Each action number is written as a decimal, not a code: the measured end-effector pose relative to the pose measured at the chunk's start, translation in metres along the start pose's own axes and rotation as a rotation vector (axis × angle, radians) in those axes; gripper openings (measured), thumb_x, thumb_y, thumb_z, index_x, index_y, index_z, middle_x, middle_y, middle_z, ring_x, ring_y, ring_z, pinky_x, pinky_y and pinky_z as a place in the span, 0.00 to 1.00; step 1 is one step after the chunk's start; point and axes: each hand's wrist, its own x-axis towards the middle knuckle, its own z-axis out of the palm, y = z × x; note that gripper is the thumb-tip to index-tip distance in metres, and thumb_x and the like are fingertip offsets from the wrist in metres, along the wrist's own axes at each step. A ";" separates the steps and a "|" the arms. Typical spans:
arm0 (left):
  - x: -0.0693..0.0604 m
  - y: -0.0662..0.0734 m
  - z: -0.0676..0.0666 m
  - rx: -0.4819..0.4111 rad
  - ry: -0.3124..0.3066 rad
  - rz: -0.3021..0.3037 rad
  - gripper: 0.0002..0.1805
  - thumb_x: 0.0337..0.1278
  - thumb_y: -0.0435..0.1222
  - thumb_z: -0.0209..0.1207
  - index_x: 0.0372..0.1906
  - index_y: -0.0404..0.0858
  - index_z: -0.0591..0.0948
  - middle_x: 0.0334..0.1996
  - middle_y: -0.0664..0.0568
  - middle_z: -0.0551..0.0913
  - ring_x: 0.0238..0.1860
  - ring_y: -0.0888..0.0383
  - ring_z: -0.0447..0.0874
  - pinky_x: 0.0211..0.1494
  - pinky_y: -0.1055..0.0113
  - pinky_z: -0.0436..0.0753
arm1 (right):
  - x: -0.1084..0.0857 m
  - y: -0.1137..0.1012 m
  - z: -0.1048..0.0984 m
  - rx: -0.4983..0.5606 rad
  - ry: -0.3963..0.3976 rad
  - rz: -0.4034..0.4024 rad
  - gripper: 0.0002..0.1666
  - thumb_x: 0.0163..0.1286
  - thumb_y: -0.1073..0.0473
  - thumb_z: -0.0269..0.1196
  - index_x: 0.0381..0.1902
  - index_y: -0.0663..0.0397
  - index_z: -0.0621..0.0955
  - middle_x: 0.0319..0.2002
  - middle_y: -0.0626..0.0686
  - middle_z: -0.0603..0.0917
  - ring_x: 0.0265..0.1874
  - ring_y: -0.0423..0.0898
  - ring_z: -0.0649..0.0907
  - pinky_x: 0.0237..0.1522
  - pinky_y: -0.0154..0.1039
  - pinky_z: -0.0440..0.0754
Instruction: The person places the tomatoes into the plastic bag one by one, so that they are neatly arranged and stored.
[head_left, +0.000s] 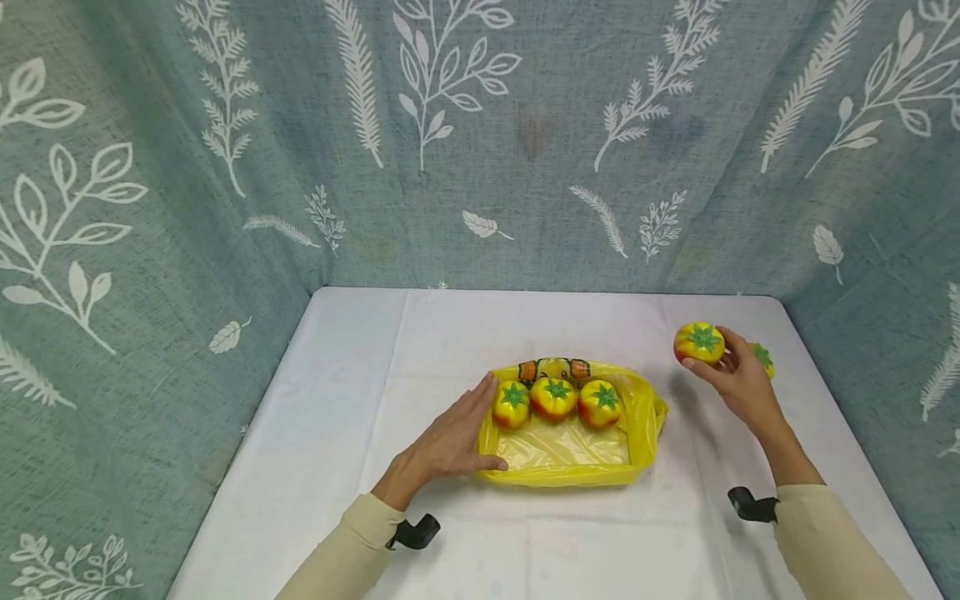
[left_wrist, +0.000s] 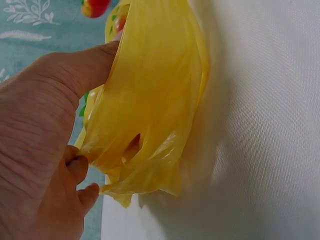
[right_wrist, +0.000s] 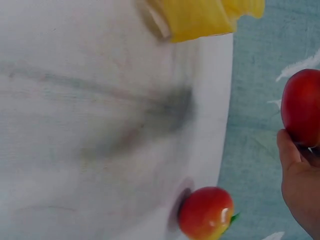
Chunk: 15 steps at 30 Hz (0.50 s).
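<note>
A yellow plastic bag [head_left: 566,477] lies spread in a box shape on the white table, its mouth facing up. Inside, along its far side, sit three red-and-yellow tomatoes [head_left: 553,398] with green star-shaped tops. My left hand [head_left: 453,433] holds the bag's left side, its thumb at the near corner; the left wrist view shows the thumb tip hidden behind the yellow plastic [left_wrist: 150,85]. To the right of the bag, my right hand [head_left: 738,379] grips another tomato [head_left: 697,342] above the table. Behind that hand, one more tomato [head_left: 762,358] rests on the table, partly covered.
A white cloth covers the table [head_left: 360,375]. Grey-green curtains [head_left: 540,208] with white leaf prints stand behind it and on both sides. A black wrist mount [head_left: 416,532] sticks out from the left sleeve and another [head_left: 752,505] from the right.
</note>
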 end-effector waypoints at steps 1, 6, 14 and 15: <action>0.000 0.000 0.000 -0.001 -0.001 -0.001 0.68 0.49 0.61 0.71 0.81 0.34 0.42 0.82 0.46 0.37 0.81 0.53 0.40 0.80 0.56 0.49 | 0.000 -0.002 -0.001 0.002 -0.002 -0.010 0.56 0.71 0.45 0.66 0.80 0.65 0.48 0.74 0.71 0.59 0.70 0.69 0.65 0.66 0.42 0.70; 0.001 0.000 0.000 0.001 -0.008 -0.007 0.68 0.51 0.60 0.71 0.82 0.35 0.41 0.82 0.46 0.36 0.81 0.53 0.40 0.80 0.57 0.49 | -0.003 -0.011 -0.002 0.016 -0.017 -0.049 0.56 0.71 0.47 0.67 0.80 0.66 0.49 0.73 0.72 0.60 0.68 0.70 0.67 0.59 0.25 0.73; 0.000 0.000 0.000 0.009 0.000 -0.006 0.67 0.51 0.57 0.72 0.81 0.34 0.42 0.82 0.46 0.37 0.80 0.50 0.44 0.80 0.55 0.50 | -0.008 -0.025 -0.002 0.007 -0.054 -0.108 0.53 0.71 0.50 0.68 0.79 0.65 0.52 0.71 0.71 0.62 0.65 0.69 0.70 0.52 0.19 0.74; 0.000 0.000 0.000 0.007 -0.002 -0.007 0.67 0.51 0.57 0.72 0.82 0.34 0.42 0.82 0.46 0.37 0.80 0.50 0.44 0.80 0.56 0.50 | -0.009 -0.027 -0.002 0.010 -0.061 -0.115 0.53 0.71 0.50 0.68 0.79 0.65 0.52 0.71 0.71 0.63 0.65 0.69 0.70 0.52 0.19 0.74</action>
